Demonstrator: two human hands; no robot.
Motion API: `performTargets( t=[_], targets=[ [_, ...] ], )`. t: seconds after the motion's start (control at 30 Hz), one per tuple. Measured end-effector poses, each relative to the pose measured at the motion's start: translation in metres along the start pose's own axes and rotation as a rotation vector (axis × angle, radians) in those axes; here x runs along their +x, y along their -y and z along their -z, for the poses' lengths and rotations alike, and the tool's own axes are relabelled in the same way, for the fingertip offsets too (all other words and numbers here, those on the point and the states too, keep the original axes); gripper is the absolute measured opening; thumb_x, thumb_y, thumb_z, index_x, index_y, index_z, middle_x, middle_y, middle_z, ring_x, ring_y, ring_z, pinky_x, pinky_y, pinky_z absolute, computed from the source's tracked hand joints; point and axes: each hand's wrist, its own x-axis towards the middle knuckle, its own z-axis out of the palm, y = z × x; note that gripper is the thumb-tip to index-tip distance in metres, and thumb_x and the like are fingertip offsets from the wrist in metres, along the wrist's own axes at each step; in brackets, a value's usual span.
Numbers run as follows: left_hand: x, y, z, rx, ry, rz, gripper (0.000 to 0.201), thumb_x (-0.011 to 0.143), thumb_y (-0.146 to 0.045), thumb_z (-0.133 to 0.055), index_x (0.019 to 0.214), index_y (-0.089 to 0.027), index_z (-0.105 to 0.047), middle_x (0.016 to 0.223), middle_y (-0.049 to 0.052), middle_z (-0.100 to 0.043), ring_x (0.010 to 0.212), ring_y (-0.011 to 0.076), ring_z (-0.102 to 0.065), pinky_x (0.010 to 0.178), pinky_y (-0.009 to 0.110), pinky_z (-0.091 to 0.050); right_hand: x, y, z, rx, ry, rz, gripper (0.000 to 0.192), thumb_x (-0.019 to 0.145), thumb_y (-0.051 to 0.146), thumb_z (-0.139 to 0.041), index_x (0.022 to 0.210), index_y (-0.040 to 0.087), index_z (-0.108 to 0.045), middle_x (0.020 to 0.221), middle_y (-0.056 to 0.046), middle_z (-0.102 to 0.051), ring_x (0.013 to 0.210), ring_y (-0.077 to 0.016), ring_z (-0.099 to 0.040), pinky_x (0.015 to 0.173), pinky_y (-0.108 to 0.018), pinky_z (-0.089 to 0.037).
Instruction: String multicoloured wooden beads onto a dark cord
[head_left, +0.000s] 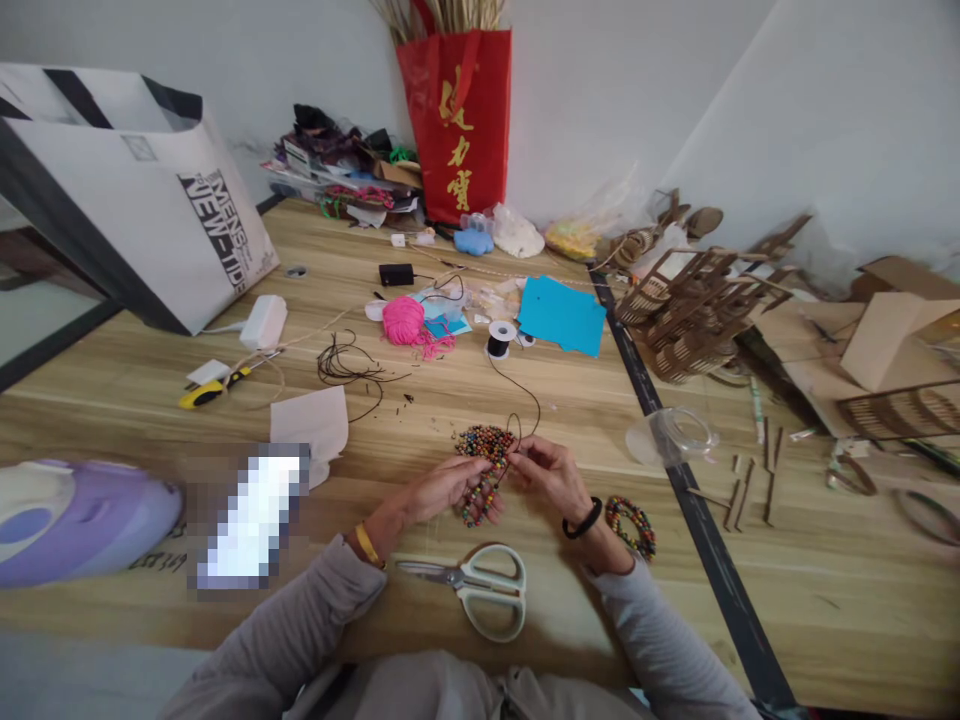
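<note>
A pile of small multicoloured beads [478,440] lies on the wooden table in front of me. My left hand [450,485] reaches in from the left, with a beaded string [476,502] hanging over its fingers. My right hand [546,470] is pinched at the right edge of the pile on a thin black cord [537,400]. That cord loops up near the fingers and runs back to a white spool [500,338] wound with black. White-handled scissors [487,590] lie below my hands. Right of my right wrist rests a coiled bead bracelet [631,527].
Pink yarn [405,320], blue sheets [562,315] and loose dark cord [349,360] lie farther back. A yellow cutter [202,393] and a purple package [90,520] are at left. A clear plastic lid [664,437] and bamboo pieces [690,310] stand right.
</note>
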Motion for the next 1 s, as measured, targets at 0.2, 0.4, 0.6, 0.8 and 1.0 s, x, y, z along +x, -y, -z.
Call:
performTargets(
  t=[0.2, 0.4, 0.6, 0.8, 1.0],
  targets=[
    [0.003, 0.003, 0.003, -0.030, -0.032, 0.022, 0.042, 0.079, -0.047, -0.064, 0.102, -0.012, -0.059, 0.085, 0.013, -0.074, 0.072, 0.0225, -0.071, 0.058, 0.026, -0.048, 0.001, -0.015, 0.001, 0.063, 0.058, -0.062, 0.032, 0.075, 0.046, -0.070, 0.079, 0.015, -0.065, 0.060, 0.001, -0.059, 0.047, -0.0076, -0.046, 0.044, -0.019, -0.040],
    [0.005, 0.003, 0.001, 0.001, -0.092, 0.005, 0.044, 0.074, -0.051, -0.069, 0.094, -0.013, -0.059, 0.079, 0.011, -0.073, 0.070, 0.0210, -0.071, 0.058, 0.026, -0.050, 0.000, -0.017, -0.001, 0.049, 0.106, -0.047, 0.033, 0.074, 0.046, -0.072, 0.077, 0.014, -0.065, 0.061, 0.001, -0.059, 0.051, -0.0080, -0.048, 0.046, -0.020, -0.039],
    [0.005, 0.004, 0.000, 0.094, -0.132, -0.040, 0.038, 0.074, -0.047, -0.069, 0.086, -0.014, -0.055, 0.075, 0.007, -0.071, 0.067, 0.0176, -0.070, 0.060, 0.025, -0.051, -0.002, -0.014, -0.005, -0.007, 0.147, 0.000, 0.029, 0.076, 0.043, -0.071, 0.074, 0.015, -0.064, 0.063, 0.001, -0.059, 0.056, -0.0094, -0.051, 0.054, -0.022, -0.041],
    [0.007, 0.006, 0.000, 0.136, -0.157, -0.095, 0.035, 0.073, -0.041, -0.072, 0.084, -0.014, -0.054, 0.073, 0.004, -0.069, 0.064, 0.0158, -0.068, 0.059, 0.025, -0.052, -0.004, -0.011, -0.009, -0.016, 0.192, 0.023, 0.028, 0.078, 0.044, -0.069, 0.076, 0.016, -0.063, 0.066, 0.000, -0.063, 0.061, -0.0122, -0.058, 0.061, -0.025, -0.045],
    [0.007, 0.005, -0.001, 0.165, -0.191, -0.127, 0.034, 0.070, -0.038, -0.075, 0.079, -0.012, -0.055, 0.066, 0.003, -0.068, 0.055, 0.0118, -0.064, 0.052, 0.020, -0.049, -0.005, -0.011, -0.010, 0.040, 0.247, 0.000, 0.028, 0.079, 0.044, -0.068, 0.079, 0.017, -0.063, 0.067, -0.002, -0.066, 0.062, -0.0142, -0.062, 0.062, -0.027, -0.047]
  ],
)
